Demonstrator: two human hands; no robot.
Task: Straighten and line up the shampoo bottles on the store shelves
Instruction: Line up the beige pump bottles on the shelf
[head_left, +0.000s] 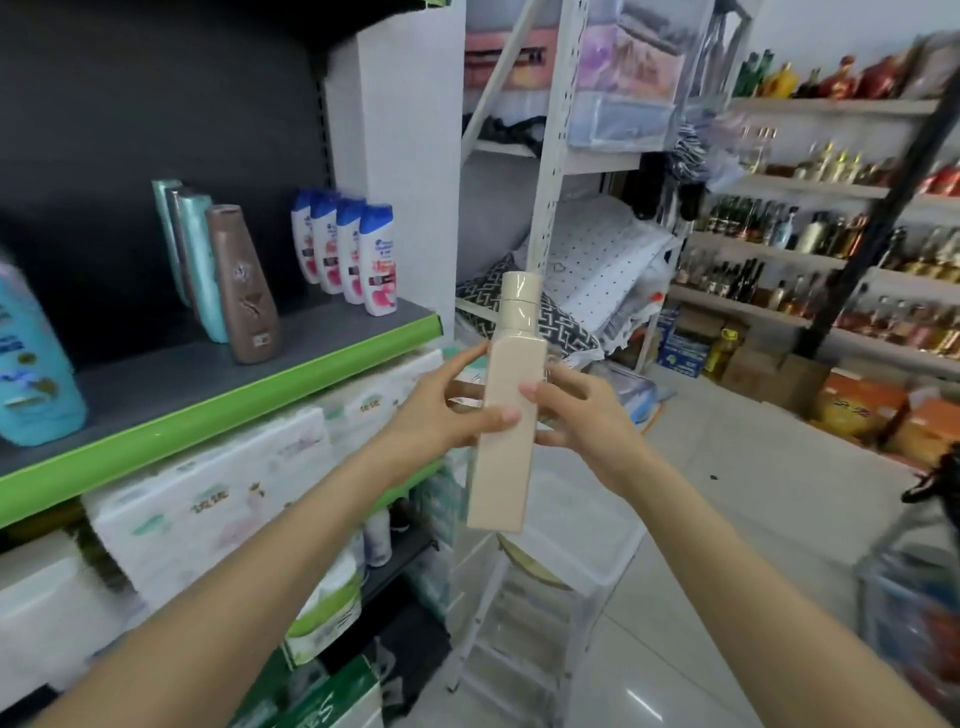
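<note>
You hold the bottle (511, 405) upright between your two hands, to the right of the shelf (218, 395). On the shelf, the four bottles (345, 249) stand in a row behind and right of the tapered bottle (244, 283).

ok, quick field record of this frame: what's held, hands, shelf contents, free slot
held: beige bottle, upright, cap up, in the air off the shelf
left hand: gripping the bottle's left side
right hand: gripping its right side
shelf: green front edge, dark deck
row right: four white bottles with blue caps
row middle: brown bottle in front of teal ones
far left: big blue bottle
free slot: bare deck between blue and brown bottles
</note>
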